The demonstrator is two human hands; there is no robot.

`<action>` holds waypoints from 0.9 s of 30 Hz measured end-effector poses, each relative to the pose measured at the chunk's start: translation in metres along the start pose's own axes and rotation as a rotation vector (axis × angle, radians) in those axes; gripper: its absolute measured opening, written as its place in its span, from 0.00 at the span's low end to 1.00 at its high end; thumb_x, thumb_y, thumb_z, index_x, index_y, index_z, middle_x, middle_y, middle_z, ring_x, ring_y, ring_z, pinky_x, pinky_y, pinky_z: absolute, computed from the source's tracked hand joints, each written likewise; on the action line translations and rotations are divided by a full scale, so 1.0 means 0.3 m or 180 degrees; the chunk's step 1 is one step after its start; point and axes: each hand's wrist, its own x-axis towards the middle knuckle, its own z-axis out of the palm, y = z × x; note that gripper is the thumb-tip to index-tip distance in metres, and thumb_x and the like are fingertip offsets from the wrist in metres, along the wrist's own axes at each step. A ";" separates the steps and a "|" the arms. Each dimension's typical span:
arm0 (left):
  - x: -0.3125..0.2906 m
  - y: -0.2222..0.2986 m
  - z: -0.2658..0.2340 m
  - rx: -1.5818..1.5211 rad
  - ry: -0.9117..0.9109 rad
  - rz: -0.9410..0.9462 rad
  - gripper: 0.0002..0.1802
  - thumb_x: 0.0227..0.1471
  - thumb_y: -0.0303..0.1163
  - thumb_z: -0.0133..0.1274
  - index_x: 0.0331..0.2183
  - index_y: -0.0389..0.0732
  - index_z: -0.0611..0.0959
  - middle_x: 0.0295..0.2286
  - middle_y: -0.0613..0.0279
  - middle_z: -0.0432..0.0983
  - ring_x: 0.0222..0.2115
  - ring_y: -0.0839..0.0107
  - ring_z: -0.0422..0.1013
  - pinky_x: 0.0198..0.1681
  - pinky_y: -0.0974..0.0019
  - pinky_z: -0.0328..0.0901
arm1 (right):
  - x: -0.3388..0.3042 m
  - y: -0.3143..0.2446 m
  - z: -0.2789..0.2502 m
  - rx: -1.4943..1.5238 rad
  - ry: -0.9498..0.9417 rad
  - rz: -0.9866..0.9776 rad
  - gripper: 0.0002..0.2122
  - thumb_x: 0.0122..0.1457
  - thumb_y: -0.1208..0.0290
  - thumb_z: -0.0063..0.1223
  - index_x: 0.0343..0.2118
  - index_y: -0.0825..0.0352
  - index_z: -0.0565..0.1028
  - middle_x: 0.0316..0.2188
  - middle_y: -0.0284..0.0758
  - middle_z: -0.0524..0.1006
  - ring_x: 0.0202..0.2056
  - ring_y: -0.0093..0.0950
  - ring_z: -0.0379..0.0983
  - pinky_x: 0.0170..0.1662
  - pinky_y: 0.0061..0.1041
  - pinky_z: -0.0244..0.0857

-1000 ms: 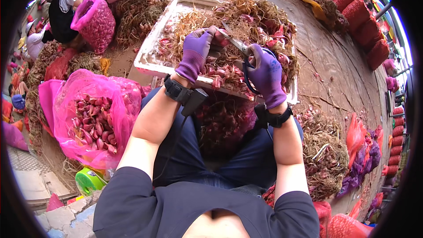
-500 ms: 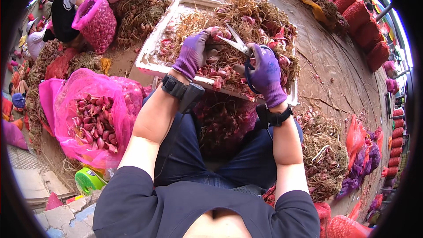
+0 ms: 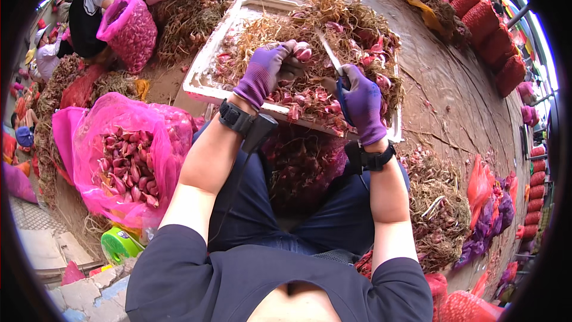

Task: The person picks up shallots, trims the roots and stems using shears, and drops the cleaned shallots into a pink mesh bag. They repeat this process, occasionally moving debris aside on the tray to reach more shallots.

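Observation:
In a purple glove, my left hand (image 3: 269,71) pinches a pinkish shallot (image 3: 302,52) at its fingertips, above a white foam tray (image 3: 202,90). My right hand (image 3: 361,96), gloved the same way, is wrapped round a pair of scissors (image 3: 331,51) with dark blue handles. The scissor blades point up and away from me, to the right of the shallot and apart from it. Beneath both hands the tray holds a heap of shallots with dry stems and roots (image 3: 345,18), with loose red skins near its front edge.
To my left stands an open pink mesh bag (image 3: 83,161) with trimmed shallots; a fuller one (image 3: 134,36) is farther off beside a person (image 3: 86,18). Dry shallot bunches (image 3: 438,209) lie at my right. Red filled sacks (image 3: 482,24) line the far right. A green plastic stool (image 3: 116,244) is at lower left.
The scissors have turned and their blades have come together, moving off the shallot to the right. My left hand has tilted, bringing more of the shallot into sight.

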 end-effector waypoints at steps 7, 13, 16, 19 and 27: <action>0.066 -0.087 -0.010 -0.0692 -0.0180 -0.0310 0.17 0.61 0.41 0.47 0.41 0.37 0.79 0.31 0.61 0.79 0.25 0.78 0.70 0.27 0.76 0.66 | 0.032 0.037 0.048 0.1596 0.0786 -0.0856 0.23 0.48 0.67 0.68 0.46 0.65 0.70 0.35 0.35 0.80 0.30 0.24 0.76 0.34 0.24 0.69; 0.029 -0.110 0.024 0.1134 -0.1122 0.0935 0.16 0.63 0.40 0.45 0.41 0.37 0.77 0.28 0.61 0.77 0.27 0.72 0.73 0.30 0.73 0.71 | 0.026 -0.038 0.015 0.0392 0.1055 -0.1595 0.22 0.42 0.79 0.61 0.45 0.64 0.72 0.36 0.37 0.79 0.37 0.37 0.76 0.43 0.32 0.68; 0.005 -0.081 0.047 0.0040 -0.0972 0.0145 0.16 0.63 0.40 0.44 0.44 0.38 0.76 0.32 0.57 0.78 0.31 0.69 0.75 0.33 0.70 0.73 | 0.022 -0.035 0.023 0.0399 0.1163 -0.1575 0.20 0.43 0.80 0.58 0.43 0.64 0.73 0.36 0.37 0.79 0.36 0.36 0.76 0.41 0.31 0.68; 0.025 -0.089 -0.003 -0.0848 -0.1048 -0.0680 0.16 0.63 0.40 0.44 0.44 0.39 0.77 0.34 0.58 0.78 0.32 0.70 0.76 0.34 0.69 0.73 | 0.006 -0.055 0.043 0.0907 0.1163 -0.1208 0.20 0.43 0.83 0.56 0.43 0.65 0.74 0.33 0.38 0.78 0.33 0.34 0.76 0.37 0.29 0.69; 0.022 -0.097 0.014 -0.1071 -0.1346 -0.0780 0.19 0.65 0.42 0.40 0.46 0.38 0.76 0.39 0.63 0.78 0.35 0.72 0.75 0.35 0.70 0.70 | -0.013 -0.060 0.035 0.1197 0.1075 -0.0686 0.18 0.46 0.77 0.61 0.43 0.65 0.74 0.27 0.35 0.75 0.27 0.28 0.75 0.33 0.25 0.69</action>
